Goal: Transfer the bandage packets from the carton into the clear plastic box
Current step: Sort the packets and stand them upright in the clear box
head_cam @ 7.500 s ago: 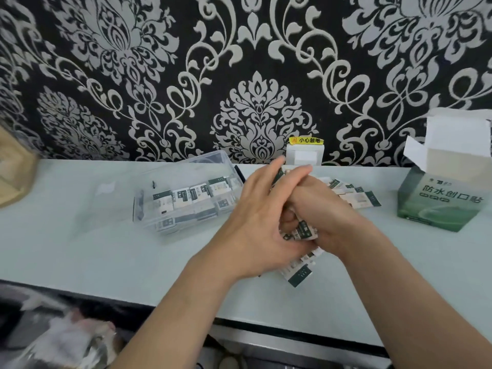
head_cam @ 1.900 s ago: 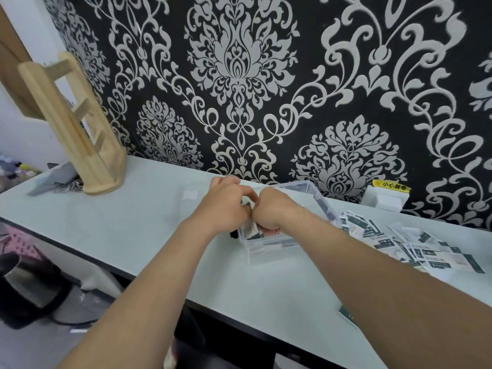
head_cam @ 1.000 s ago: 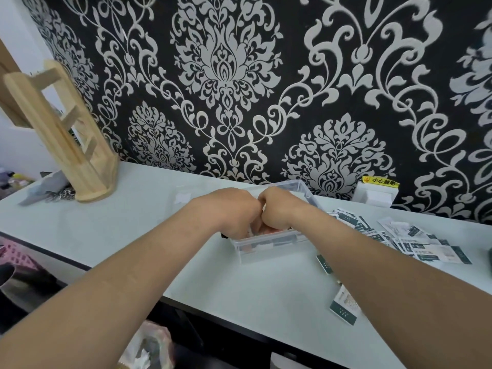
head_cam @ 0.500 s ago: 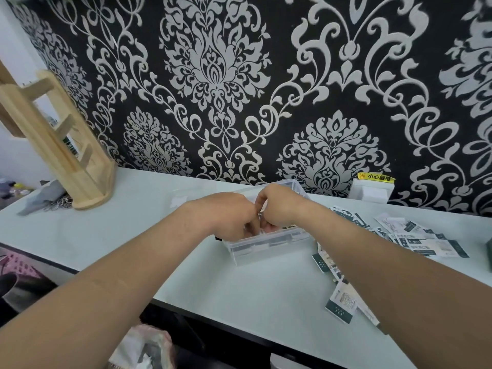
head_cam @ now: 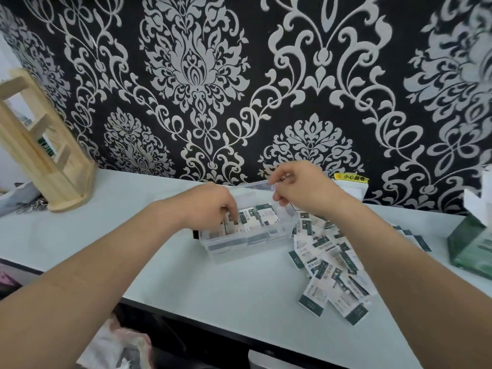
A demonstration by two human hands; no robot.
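The clear plastic box (head_cam: 241, 247) stands open mid-table, with bandage packets (head_cam: 257, 218) standing in a row inside it. My left hand (head_cam: 210, 207) reaches into the box's left end, its fingers curled down onto the packets there. Just above the box's back right corner hovers my right hand (head_cam: 299, 190); its fingers are loosely curled, with nothing seen between them, and the upright lid edge (head_cam: 255, 184) lies by its thumb. A pile of loose packets (head_cam: 328, 265) lies right of the box. The green carton (head_cam: 468, 249) stands at the far right, flaps open.
A wooden rack (head_cam: 45, 155) stands at the back left, with grey clutter (head_cam: 16, 199) beside it. A white wall socket with a yellow label (head_cam: 351, 179) sits behind my right hand. The table's (head_cam: 239, 294) front edge runs below the packets.
My right hand has lifted out of the box to above its back right corner. My left hand stays in the box's left end. The view has shifted, and the carton shows at the right.
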